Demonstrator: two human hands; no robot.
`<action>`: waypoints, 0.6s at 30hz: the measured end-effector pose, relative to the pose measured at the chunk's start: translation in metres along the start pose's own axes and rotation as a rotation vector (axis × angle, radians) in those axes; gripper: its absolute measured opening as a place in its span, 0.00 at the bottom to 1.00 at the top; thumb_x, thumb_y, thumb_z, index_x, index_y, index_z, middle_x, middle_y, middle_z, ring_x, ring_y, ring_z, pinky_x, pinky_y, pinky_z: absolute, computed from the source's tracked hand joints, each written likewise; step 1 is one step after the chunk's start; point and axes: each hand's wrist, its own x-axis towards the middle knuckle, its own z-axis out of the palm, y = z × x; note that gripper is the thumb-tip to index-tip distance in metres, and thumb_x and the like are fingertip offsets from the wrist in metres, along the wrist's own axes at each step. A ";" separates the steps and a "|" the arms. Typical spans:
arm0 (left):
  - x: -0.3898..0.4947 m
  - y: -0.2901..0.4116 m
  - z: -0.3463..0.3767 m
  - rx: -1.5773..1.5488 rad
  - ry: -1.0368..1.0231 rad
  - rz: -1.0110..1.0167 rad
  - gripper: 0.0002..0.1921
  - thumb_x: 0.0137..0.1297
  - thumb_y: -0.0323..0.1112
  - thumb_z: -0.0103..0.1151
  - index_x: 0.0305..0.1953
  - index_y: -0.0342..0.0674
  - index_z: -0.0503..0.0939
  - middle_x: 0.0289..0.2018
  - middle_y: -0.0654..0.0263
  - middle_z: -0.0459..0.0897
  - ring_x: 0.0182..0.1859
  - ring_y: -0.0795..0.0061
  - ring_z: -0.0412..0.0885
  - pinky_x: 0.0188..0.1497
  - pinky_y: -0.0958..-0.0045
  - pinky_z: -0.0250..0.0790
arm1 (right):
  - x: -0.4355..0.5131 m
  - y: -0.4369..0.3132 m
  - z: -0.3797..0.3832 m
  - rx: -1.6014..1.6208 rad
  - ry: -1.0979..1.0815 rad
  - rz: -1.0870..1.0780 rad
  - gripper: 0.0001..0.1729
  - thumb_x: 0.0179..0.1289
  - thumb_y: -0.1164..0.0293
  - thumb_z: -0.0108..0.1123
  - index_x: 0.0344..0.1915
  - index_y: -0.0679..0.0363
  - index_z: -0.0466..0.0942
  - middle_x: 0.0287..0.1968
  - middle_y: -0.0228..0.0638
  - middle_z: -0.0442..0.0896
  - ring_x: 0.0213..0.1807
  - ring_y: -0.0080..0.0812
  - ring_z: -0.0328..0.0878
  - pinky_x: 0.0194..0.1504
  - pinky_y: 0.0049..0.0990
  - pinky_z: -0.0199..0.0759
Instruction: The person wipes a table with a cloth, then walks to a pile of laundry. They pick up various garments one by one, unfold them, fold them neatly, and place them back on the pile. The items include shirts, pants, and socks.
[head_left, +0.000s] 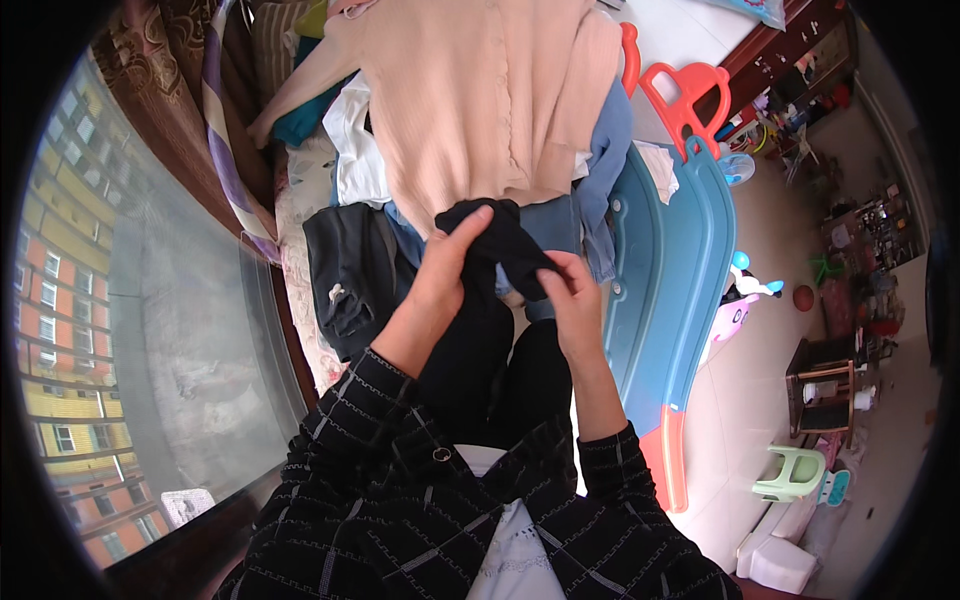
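Note:
A black cloth garment (504, 234) is stretched between my two hands above my lap; whether it is a sleeve or a leg I cannot tell. My left hand (444, 274) grips its left part, thumb on top. At its right end, the fingertips of my right hand (577, 296) pinch the edge. Just beyond lies a peach button-front shirt (457, 97), spread over other clothes. Blue denim (551, 225) shows under the shirt's hem. To the left are folded dark grey trousers (349, 255) and a white garment (358, 150).
A blue plastic slide (667, 270) with a red top part (694, 105) stands close on my right. On the left are a window (187, 337), a brown curtain (142, 45) and a purple-and-white hoop (223, 150). A green plastic chair (795, 472) stands farther right.

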 end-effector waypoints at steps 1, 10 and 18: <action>-0.002 0.003 0.000 0.032 0.017 0.032 0.09 0.68 0.35 0.61 0.43 0.36 0.83 0.38 0.67 0.86 0.40 0.78 0.83 0.46 0.78 0.72 | -0.004 0.001 -0.007 0.049 0.066 0.020 0.11 0.67 0.76 0.56 0.48 0.66 0.78 0.40 0.27 0.80 0.42 0.17 0.75 0.46 0.18 0.68; -0.020 -0.008 0.022 0.119 -0.017 0.130 0.13 0.73 0.38 0.55 0.44 0.34 0.83 0.38 0.68 0.86 0.38 0.81 0.82 0.44 0.79 0.72 | -0.024 0.004 -0.053 -0.222 0.225 -0.165 0.09 0.66 0.76 0.59 0.46 0.63 0.80 0.39 0.25 0.80 0.36 0.19 0.75 0.40 0.19 0.69; -0.025 -0.009 0.036 0.266 -0.176 0.066 0.13 0.74 0.38 0.54 0.47 0.34 0.82 0.39 0.67 0.86 0.41 0.81 0.82 0.47 0.79 0.72 | -0.029 -0.026 -0.084 -0.030 -0.002 -0.036 0.23 0.64 0.71 0.65 0.58 0.62 0.75 0.52 0.35 0.81 0.56 0.27 0.76 0.56 0.26 0.68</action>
